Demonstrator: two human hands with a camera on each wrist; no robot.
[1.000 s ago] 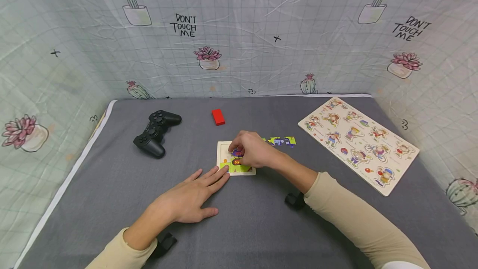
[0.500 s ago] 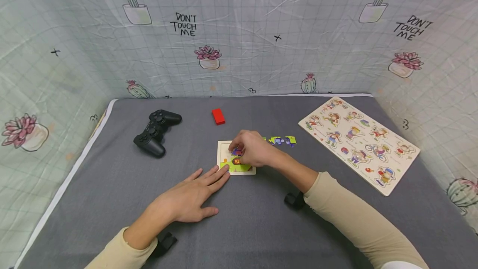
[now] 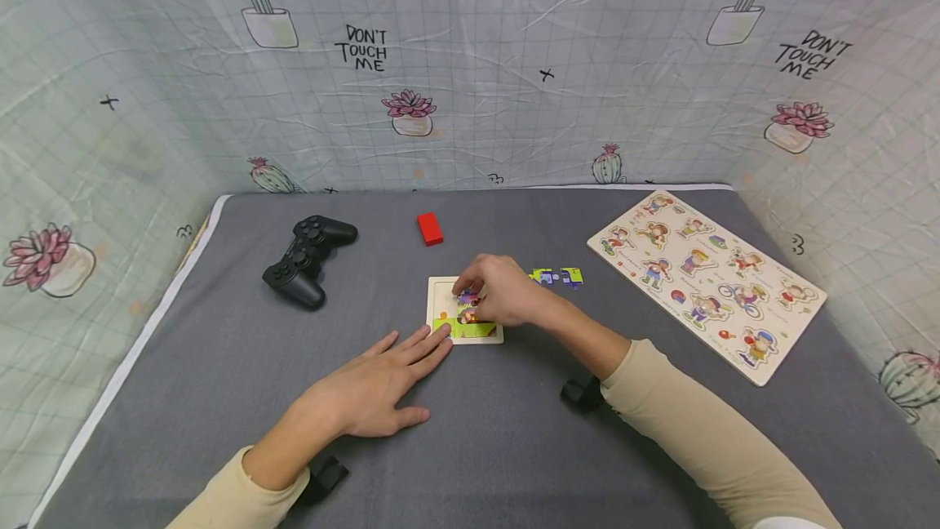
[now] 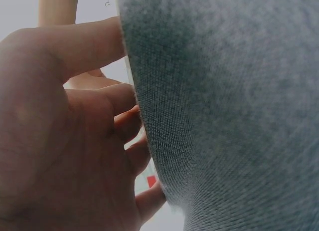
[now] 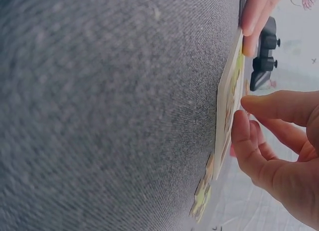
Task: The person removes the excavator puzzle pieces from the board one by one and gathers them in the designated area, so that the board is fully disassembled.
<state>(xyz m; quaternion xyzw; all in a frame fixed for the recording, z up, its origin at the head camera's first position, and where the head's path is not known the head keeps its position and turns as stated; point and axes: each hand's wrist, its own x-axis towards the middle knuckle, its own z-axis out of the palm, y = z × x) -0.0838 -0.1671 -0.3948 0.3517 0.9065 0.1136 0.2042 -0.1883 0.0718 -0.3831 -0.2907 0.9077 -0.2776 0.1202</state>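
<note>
In the head view, a small wooden puzzle tray [image 3: 441,287] lies flat with green pieces [image 3: 470,331] along its near side. My right hand [image 3: 503,291] bends over the tray, its thumb and fingertips pinching a purple, patterned puzzle piece [image 3: 467,298], partly hidden by the fingers. The right wrist view shows the thumb and fingertips [image 5: 243,111] close over the tray surface. My left hand [image 3: 378,390] lies palm down with fingers spread, fingertips on the tray's near left corner. In the left wrist view its straight fingers touch the grey cloth [image 4: 164,116].
Loose puzzle pieces [image 3: 556,277] lie right of the tray. A black game controller [image 3: 308,262] is at left and a red block [image 3: 429,229] behind the tray. A large picture board [image 3: 705,284] lies at right. A printed curtain [image 3: 470,104] borders the table.
My right hand has shifted slightly right over the tray, showing more of the pieces under its fingers and covering more of the loose pieces. The left hand stays still.
</note>
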